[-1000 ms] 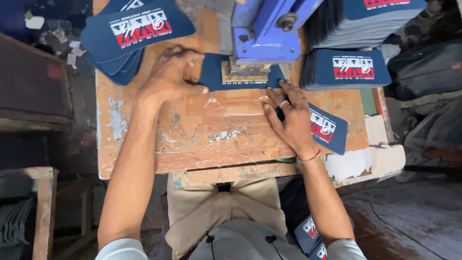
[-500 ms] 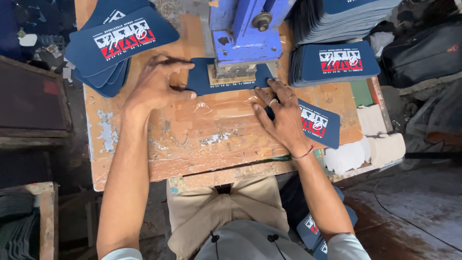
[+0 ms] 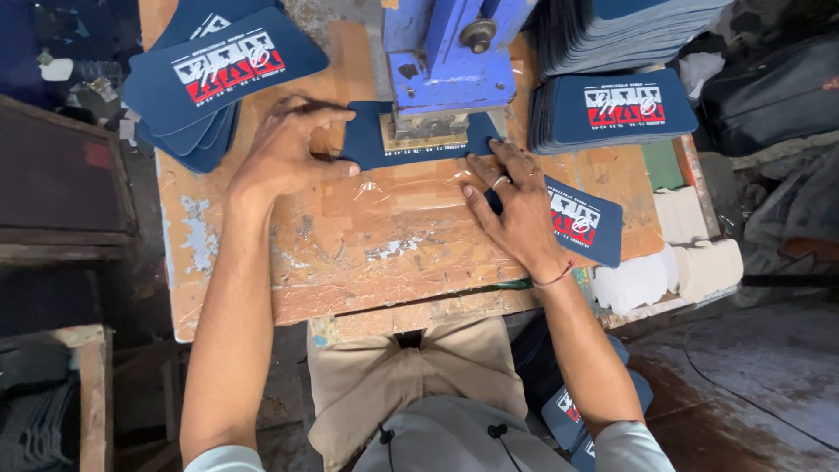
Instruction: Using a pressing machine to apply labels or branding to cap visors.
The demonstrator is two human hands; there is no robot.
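Navy fabric piece [image 3: 371, 144] lies flat under the blue metal press [image 3: 450, 65], and the press head hides its middle part; the top of the press is cut off by the picture edge. Worn wooden table [image 3: 367, 253] below the hands has peeling paint and glossy tape. Stacks of navy printed pieces [image 3: 612, 109] stand beyond the right hand, and another pile [image 3: 214, 74] is beyond the left hand. One printed piece [image 3: 587, 220] lies partly under the right hand [image 3: 516, 205]. Both hands are open with fingers spread. The left hand [image 3: 284, 153] presses the left end of the fabric piece, the right hand's fingertips touch its right end.
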